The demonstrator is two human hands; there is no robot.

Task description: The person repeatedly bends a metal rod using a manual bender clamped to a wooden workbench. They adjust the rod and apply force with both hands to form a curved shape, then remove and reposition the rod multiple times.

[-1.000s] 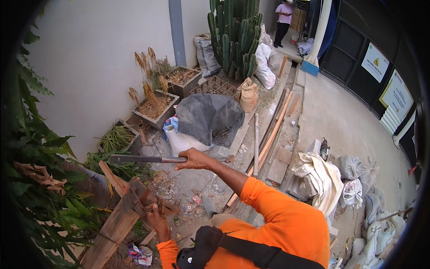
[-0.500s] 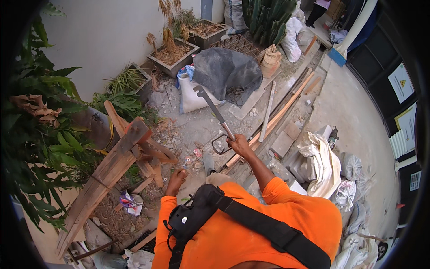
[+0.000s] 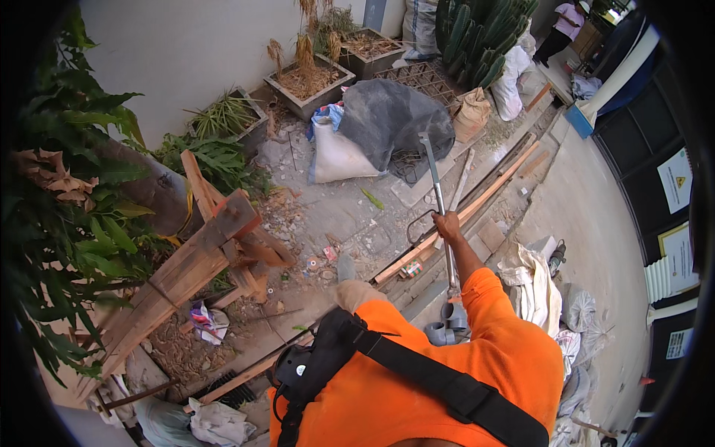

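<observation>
In my right hand (image 3: 447, 225), on the middle right, the fingers are wrapped round a long metal bar (image 3: 434, 173). Its far end points away from me toward the dark sheet, and the shaft runs on below my fist to near my orange sleeve. A thin black loop (image 3: 418, 228) stands out beside my fist; how it joins the bar I cannot tell. My left hand is out of view, its arm hidden by my body. Just below the shaft's lower end lie grey pipe fittings (image 3: 440, 334).
Propped timber beams (image 3: 175, 287) stand at the left by a leafy plant. Ahead are a white sack (image 3: 339, 158), a dark sheet (image 3: 387, 112) and planters (image 3: 313, 93). Long wooden strips (image 3: 477, 216) and sacks (image 3: 532, 287) lie at the right. Another person (image 3: 564, 33) stands far off.
My right hand has shifted right and carried the bar with it, and the bar now points more nearly straight ahead. My left hand, seen half a second ago, has dropped out of view.
</observation>
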